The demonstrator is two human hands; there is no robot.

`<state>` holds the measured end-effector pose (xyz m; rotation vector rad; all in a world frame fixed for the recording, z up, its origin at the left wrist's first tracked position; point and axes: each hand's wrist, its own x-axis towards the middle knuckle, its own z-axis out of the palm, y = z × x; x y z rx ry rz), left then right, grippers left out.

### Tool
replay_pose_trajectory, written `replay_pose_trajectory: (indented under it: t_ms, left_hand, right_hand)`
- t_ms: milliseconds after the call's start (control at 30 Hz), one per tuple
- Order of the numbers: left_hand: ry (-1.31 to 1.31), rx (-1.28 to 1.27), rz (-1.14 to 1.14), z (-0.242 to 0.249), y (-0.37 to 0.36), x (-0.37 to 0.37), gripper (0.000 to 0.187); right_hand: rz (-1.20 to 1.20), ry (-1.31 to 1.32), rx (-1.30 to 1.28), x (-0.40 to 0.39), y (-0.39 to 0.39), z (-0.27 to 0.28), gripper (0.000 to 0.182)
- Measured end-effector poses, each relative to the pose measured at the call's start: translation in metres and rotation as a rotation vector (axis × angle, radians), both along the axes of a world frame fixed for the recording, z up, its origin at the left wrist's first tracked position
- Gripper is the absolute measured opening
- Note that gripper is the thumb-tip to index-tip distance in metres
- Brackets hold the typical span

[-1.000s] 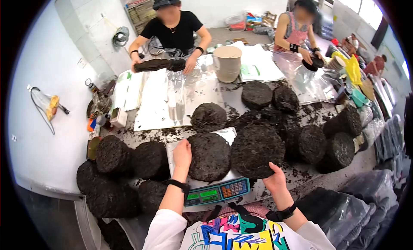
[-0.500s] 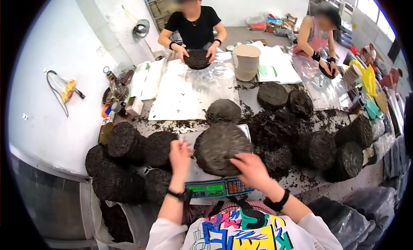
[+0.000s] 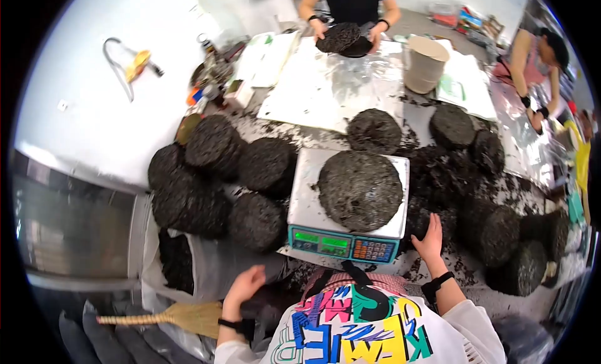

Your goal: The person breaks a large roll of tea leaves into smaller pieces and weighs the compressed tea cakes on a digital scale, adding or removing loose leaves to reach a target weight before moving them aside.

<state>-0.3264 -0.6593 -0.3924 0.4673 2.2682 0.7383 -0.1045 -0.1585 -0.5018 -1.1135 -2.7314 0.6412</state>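
A large round cake of dark pressed leaf-like material (image 3: 360,191) lies flat on the metal plate of a digital scale (image 3: 344,244) with lit green displays. Neither of my hands touches that cake. My right hand (image 3: 429,240) is at the scale's right side with fingers apart and nothing in them, close to loose dark flakes. Low on the left, my left hand (image 3: 246,284) hangs in front of a whitish plastic bag (image 3: 219,264), its fingers loosely curled and slightly blurred. I see nothing in it.
Dark cakes (image 3: 256,222) crowd the left; more cakes (image 3: 488,229) and a loose dark heap (image 3: 444,176) are on the right. A straw broom (image 3: 194,318) lies low left. Across the table, one person holds a dark cake (image 3: 339,38); another works beside a pale cylinder (image 3: 426,64).
Both hands have let go of the large cake, which now rests on the scale. My left hand dropped down and left; my right moved right. The view has shifted.
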Motion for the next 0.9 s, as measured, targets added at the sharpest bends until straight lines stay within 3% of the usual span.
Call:
replay_pose_trajectory:
  t_ms: [33, 133, 200, 267, 333, 400, 433, 467, 533, 600, 667, 733, 767, 867, 900]
  left_hand:
    - [0.075, 0.035, 0.023, 0.013, 0.027, -0.012, 0.037]
    - [0.056, 0.316, 0.065, 0.038, 0.093, -0.061, 0.033]
    - [0.07, 0.459, 0.037, 0.047, 0.133, -0.09, 0.032]
    - [0.064, 0.554, 0.037, 0.052, 0.179, -0.11, 0.029]
    - [0.064, 0.565, 0.024, 0.005, 0.214, -0.128, 0.039]
    - [0.171, 0.5, 0.021, -0.012, 0.257, -0.111, 0.054]
    - [0.203, 0.529, -0.032, -0.028, 0.272, -0.109, 0.067]
    - [0.339, 0.459, -0.057, -0.038, 0.284, -0.105, 0.068]
    - [0.44, 0.478, -0.088, -0.044, 0.294, -0.098, 0.068]
    - [0.515, 0.458, -0.113, -0.05, 0.293, -0.097, 0.064]
    - [0.398, 0.552, 0.028, -0.052, 0.285, -0.097, 0.06]
    - [0.292, 0.609, 0.095, -0.042, 0.272, -0.1, 0.055]
    - [0.262, 0.596, 0.146, -0.036, 0.266, -0.1, 0.053]
    - [0.23, 0.594, 0.219, -0.027, 0.235, -0.103, 0.047]
    - [0.206, 0.577, 0.235, -0.027, 0.225, -0.101, 0.046]
  right_hand:
    - [-0.024, -0.045, -0.003, -0.01, -0.001, -0.003, 0.092]
    - [-0.008, -0.24, 0.034, -0.011, 0.016, -0.042, 0.084]
    - [0.017, -0.041, 0.018, 0.0, 0.034, -0.047, 0.05]
    - [-0.072, 0.05, -0.128, 0.007, 0.053, -0.019, 0.034]
    - [-0.247, 0.335, 0.05, 0.01, 0.063, 0.016, 0.028]
    - [-0.468, 0.632, -0.452, 0.003, 0.064, 0.071, 0.034]
    - [-0.521, 0.727, -0.554, 0.0, 0.063, 0.079, 0.037]
    - [-0.574, 0.834, -0.645, 0.0, 0.063, 0.081, 0.039]
    - [-0.629, 0.802, -0.824, 0.008, 0.066, 0.067, 0.046]
    - [-0.814, 0.65, -0.743, 0.017, 0.059, 0.036, 0.039]
    - [-0.755, 0.455, -0.573, 0.058, 0.066, -0.052, 0.028]
    - [-0.84, 0.48, -0.458, 0.081, 0.055, -0.111, 0.018]
    - [-0.928, 0.525, -0.5, 0.066, 0.039, -0.072, 0.019]
    - [-0.762, 0.764, -0.427, 0.06, 0.038, -0.026, 0.017]
    - [-0.798, 0.901, -0.579, 0.057, 0.039, 0.013, 0.013]
